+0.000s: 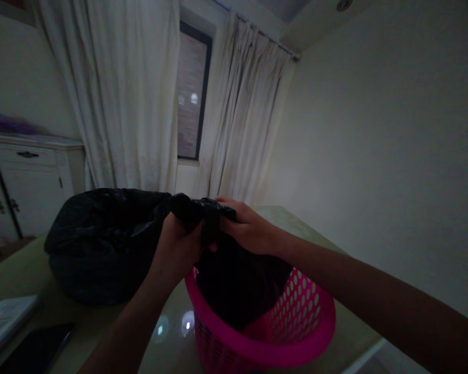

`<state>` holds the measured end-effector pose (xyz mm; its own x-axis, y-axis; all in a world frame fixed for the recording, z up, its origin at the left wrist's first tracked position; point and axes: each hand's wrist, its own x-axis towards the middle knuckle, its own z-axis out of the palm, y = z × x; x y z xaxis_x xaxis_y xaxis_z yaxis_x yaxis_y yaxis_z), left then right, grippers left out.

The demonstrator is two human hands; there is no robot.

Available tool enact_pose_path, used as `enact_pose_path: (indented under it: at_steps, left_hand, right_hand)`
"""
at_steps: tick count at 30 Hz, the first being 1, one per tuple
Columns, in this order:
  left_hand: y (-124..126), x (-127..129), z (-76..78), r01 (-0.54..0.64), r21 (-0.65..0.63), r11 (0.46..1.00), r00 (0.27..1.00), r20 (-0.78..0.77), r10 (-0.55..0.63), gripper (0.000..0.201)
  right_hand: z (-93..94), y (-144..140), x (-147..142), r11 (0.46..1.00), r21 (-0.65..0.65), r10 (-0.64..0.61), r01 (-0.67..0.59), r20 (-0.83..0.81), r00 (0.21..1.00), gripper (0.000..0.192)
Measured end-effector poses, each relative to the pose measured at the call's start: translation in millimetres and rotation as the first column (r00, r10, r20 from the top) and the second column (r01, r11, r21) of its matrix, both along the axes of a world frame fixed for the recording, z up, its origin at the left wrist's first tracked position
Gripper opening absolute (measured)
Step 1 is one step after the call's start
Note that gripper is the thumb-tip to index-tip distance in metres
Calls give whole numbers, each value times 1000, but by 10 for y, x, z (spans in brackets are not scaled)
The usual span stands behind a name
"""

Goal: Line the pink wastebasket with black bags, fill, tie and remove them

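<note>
The room is dim. The person's left hand [177, 248] and right hand [246, 226] are close together, above a pink basket [296, 317]. Both hands are closed tight on the top of a black plastic bag [237, 285]. The left hand grips the bunched black plastic from the near side. The right hand grips it from the far side, with its fingers [228, 208] curled over the top. The two hands almost touch.

The lower part of the black plastic bag hangs down inside the pink basket and fills much of it. The basket has small round holes in its wall and a wide rim. It stands on a shiny, pale worktop [101, 322], near its front edge.

A big, puffy black bag [101, 244] lies on the worktop, left of the basket. Whether it joins the plastic in the hands cannot be told.

At the bottom left lie a dark phone [37, 348] and some pale papers [5, 319] just beside it.

Behind the worktop hang long white curtains [132, 93] on both sides of a dark window [191, 91]. A white cabinet [23, 187] stands at the left wall.
</note>
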<state>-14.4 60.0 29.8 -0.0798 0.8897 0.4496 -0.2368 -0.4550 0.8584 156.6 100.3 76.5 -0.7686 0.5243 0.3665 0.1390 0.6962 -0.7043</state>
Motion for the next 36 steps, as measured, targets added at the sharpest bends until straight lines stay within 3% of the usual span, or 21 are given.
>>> enact_pose_path:
  at_steps: [2, 5, 8, 10, 13, 15, 19, 23, 26, 29, 33, 36]
  left_hand:
    - [16, 10, -6, -50, 8, 999, 998, 39, 50, 26]
    - [4, -2, 10, -156, 57, 986, 987, 48, 154, 27]
    - [-29, -27, 34, -166, 93, 982, 985, -28, 170, 29]
    - [-41, -38, 38, -154, 98, 983, 987, -38, 158, 33]
    - [-47, -38, 23, -126, 84, 989, 992, -4, 126, 29]
    - [-55, -27, 12, -80, 42, 996, 997, -9, 81, 28]
    - [-66, 8, 12, -25, 5, 1000, 998, -53, 25, 31]
    - [-56, 18, 12, -15, 16, 1000, 999, -32, 16, 37]
    - [-70, -5, 1, 42, 35, 999, 998, -40, -41, 39]
    - [-95, -25, -26, 86, 132, 988, 985, -160, -65, 33]
    - [-106, -14, -83, 4, 253, 967, 942, -325, 81, 33]
    - [-103, 4, -106, -14, 296, 955, 923, -365, 127, 33]
  right_hand:
    - [2, -5, 26, 994, 91, -60, 63, -32, 998, 54]
    - [32, -50, 93, 996, 88, 4, -4, -10, 1000, 60]
    - [53, -103, 121, 996, 55, 61, -64, 46, 997, 66]
    - [38, -123, 91, 992, 108, 52, -59, 64, 997, 69]
    - [-11, -137, 10, 979, 204, -21, 19, 5, 1000, 46]
    - [-36, -147, -26, 986, 158, -50, 58, -57, 997, 33]
    - [-57, -161, -24, 996, -39, -84, 80, -89, 992, 50]
    - [-90, -146, -21, 988, -122, -115, 96, -157, 981, 55]
    - [-113, -120, -45, 961, -245, -181, 126, -217, 959, 58]
    - [-114, -75, -64, 908, -361, -304, 214, -216, 928, 60]
    - [-80, -22, -75, 862, -314, -474, 397, -224, 852, 31]
    - [-46, -15, -74, 846, -268, -515, 460, -193, 835, 37]
